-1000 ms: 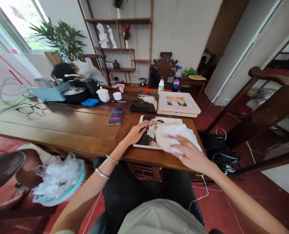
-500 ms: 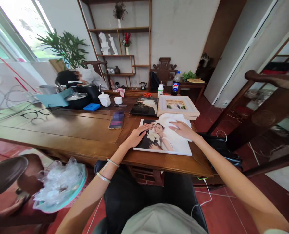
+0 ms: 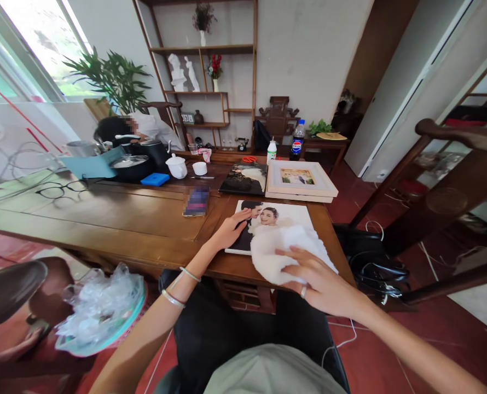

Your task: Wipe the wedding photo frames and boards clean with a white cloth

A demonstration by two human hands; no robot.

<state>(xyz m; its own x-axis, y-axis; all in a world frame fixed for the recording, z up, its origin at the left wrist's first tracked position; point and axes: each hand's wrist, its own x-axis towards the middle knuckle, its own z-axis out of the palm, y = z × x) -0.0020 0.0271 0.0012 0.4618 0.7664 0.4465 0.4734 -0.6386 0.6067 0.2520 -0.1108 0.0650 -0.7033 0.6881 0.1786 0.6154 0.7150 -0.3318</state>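
Observation:
A large photo print (image 3: 287,214) of a couple lies flat near the front right corner of the wooden table (image 3: 104,219). My left hand (image 3: 229,231) rests open with fingers flat on the print's left edge. My right hand (image 3: 319,279) presses a white cloth (image 3: 282,251) onto the near half of the print, its fingers spread over the cloth. The cloth covers the lower part of the picture.
Behind the print lie a framed photo stack (image 3: 301,179) and a dark photo (image 3: 244,178). A phone (image 3: 196,201), glasses (image 3: 57,190), teaware (image 3: 177,166), bottles (image 3: 296,140) and pots sit further back. A person sits at the far left end. A bowl of plastic wrap (image 3: 99,309) is at my left.
My right hand drew the white cloth from the far edge of the print back to its near edge. My left hand stayed on the print's left edge.

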